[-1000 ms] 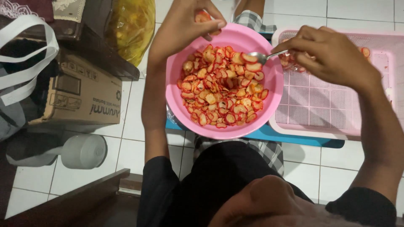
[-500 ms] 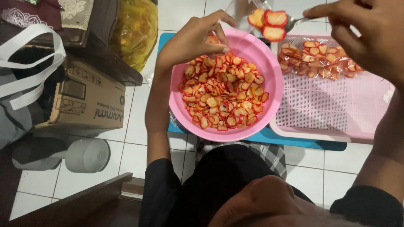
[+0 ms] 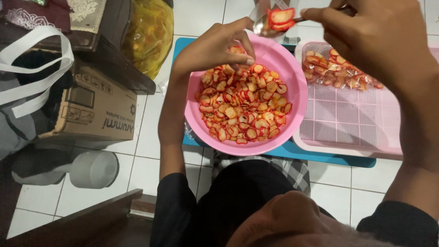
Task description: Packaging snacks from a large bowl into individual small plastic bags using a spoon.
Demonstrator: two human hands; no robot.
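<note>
Most of the red-rimmed cracker slices point(image 3: 244, 107) are in the pink bowl point(image 3: 292, 87), which sits on the blue mat point(image 3: 320, 158) on the tiled floor point(image 3: 151, 142), so by my reading the spreading has barely started. Only 1 loose band of slices point(image 3: 338, 73) lies along the far edge of the pink perforated tray point(image 3: 347, 119) to the right of the bowl; the near part of the tray's mesh is bare.

Your right hand point(image 3: 384, 41) is raised above the far corner of the tray, fingers closed around the handle of a metal spoon point(image 3: 267, 25). The spoon's bowl points left and carries a few slices, hanging over the far rim of the bowl, not yet over the tray.

Your left hand point(image 3: 210, 48) reaches in from the left, forearm stretched along the bowl's left side. It curls over the far left rim, fingertips bent down and touching the heap inside; I cannot tell whether it pinches a slice or only steadies the bowl.

To the left, well apart, stand a cardboard box point(image 3: 91, 110) and a yellow plastic bag point(image 3: 148, 34).
</note>
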